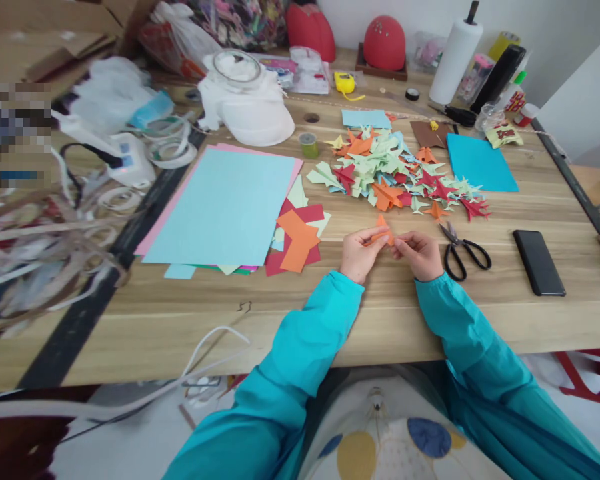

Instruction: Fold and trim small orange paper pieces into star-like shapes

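Note:
Between my hands is a small piece of folded orange paper (383, 230), its pointed tip facing away from me. My left hand (361, 255) pinches its left side, fingers closed. My right hand (420, 253) pinches the right edge, thumb and fingertips together. Just beyond lies a heap of small folded paper planes (380, 163) in pale green, orange, red and blue. Black-handled scissors (464, 252) rest to the right of my right hand, blades slightly apart. Left of my left hand are loose orange paper pieces (298, 240) over red and green ones.
A stack of coloured sheets (225, 207) with light blue on top lies at the left. A black phone (539, 262) is at the right, and a blue sheet (483, 163) lies behind it. A white cap (255, 117), tape measure (345, 83) and tangled strips (55, 247) also occupy the table.

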The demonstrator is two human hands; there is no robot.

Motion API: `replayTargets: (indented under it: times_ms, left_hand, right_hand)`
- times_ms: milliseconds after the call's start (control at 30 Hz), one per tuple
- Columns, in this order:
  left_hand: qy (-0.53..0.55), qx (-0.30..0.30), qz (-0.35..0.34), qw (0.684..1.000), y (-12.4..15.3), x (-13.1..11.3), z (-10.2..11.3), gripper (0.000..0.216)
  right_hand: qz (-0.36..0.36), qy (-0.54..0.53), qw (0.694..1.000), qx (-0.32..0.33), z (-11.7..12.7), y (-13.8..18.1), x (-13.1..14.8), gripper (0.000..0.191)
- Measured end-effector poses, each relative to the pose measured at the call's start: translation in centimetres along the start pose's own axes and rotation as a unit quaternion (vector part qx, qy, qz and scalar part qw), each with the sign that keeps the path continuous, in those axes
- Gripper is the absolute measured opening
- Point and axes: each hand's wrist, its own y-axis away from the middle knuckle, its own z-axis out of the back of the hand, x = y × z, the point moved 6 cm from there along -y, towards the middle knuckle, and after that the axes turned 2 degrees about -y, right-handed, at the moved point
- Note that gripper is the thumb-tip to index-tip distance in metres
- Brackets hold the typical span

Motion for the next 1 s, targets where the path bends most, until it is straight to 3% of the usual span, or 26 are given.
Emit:
replayTargets:
  times_ms: [300, 733, 1000]
  left_hand:
    - [-0.025, 0.02, 0.014, 0.999, 0.06, -0.18, -0.01, 0.04]
    - [-0.015, 0.019, 0.008, 1.0, 0.17, -0.46, -0.07, 0.039]
    - [-0.03, 0.017, -0.004, 0.999, 0.24, -0.74, -0.08, 0.038]
  right_hand:
    - [0.013, -0.009, 1.0, -0.001, 0.13, -0.11, -0.04, 0.027]
    - [-0.017, -0.053, 0.998, -0.002, 0.55, -0.26, -0.6, 0.029]
    - [-0.002, 0.005, 1.0, -0.011, 0.32, -0.19, -0.22, 0.031]
